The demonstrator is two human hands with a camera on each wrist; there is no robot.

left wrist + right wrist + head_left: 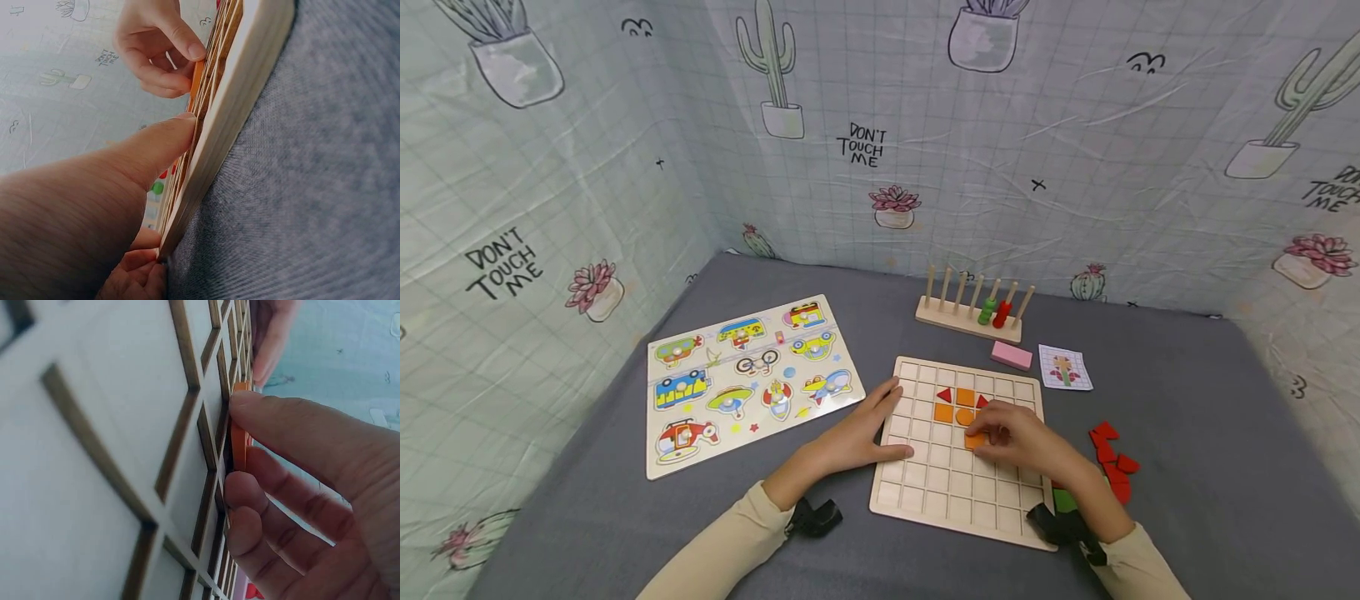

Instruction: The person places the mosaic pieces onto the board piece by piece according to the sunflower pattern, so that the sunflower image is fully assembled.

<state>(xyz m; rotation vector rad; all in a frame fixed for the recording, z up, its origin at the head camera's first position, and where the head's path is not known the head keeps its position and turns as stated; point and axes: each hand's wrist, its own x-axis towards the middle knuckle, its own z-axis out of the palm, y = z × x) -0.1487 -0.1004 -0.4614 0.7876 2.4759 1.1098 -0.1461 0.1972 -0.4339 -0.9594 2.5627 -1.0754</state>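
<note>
A wooden grid board point(940, 487) lies on the grey table, with several orange and red tiles point(955, 404) set in its upper middle cells. My right hand point(1011, 437) pinches an orange tile point(974, 440) between thumb and fingers, holding it at a cell of the board; the right wrist view shows the orange tile point(238, 447) edge-on against the grid board point(112, 437). My left hand point(868, 425) lies flat with straight fingers on the board's left edge, its thumb point(159, 147) pressing on the grid board point(231, 106).
A vehicle peg puzzle point(745, 379) lies left of the board. Behind it stand a wooden peg rack point(973, 312) with green and red rings, a pink block point(1011, 355) and a pattern card point(1064, 367). Loose red pieces point(1112, 462) lie to the right. Cloth walls enclose the table.
</note>
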